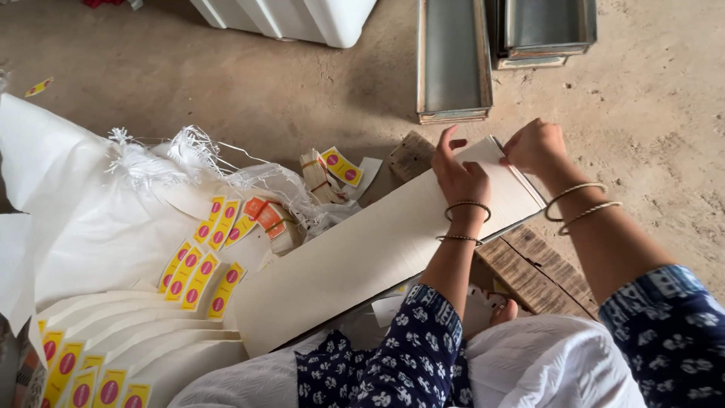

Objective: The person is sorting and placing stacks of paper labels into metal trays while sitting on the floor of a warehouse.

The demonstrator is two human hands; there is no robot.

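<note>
A stack of long white card strips (377, 253) is laid across the lap and over a wooden board (540, 272). Its long axis runs diagonally from lower left to upper right, with the far end directly beneath both hands.

The left hand (461, 177) is pressed flat on the top sheet near that end; its fingers are spread apart, and one fingertip is raised toward the far edge. The right hand (535, 145) is placed at the far end corner, where the layered sheet edges are exposed; its fingers are curled together onto that corner, but whether a sheet is pinched cannot be told. The right hand is the nearer to the exposed edges, which lie just beyond and below its fingertips. Metal bangles are worn on both wrists.

To the left, fanned white card sheets (136, 347) are stacked, each carrying yellow rectangular labels (198, 281) printed with pink ovals. More such labels are seen higher up, beside a few orange labels (264, 214), on a frayed white woven sack (113, 196). A small banded bundle with a yellow label (332, 172) lies near the stack's upper edge.

On the earthen floor beyond, grey metal trays (453, 64) and a white plastic container (302, 17) are placed well apart from the hands.
</note>
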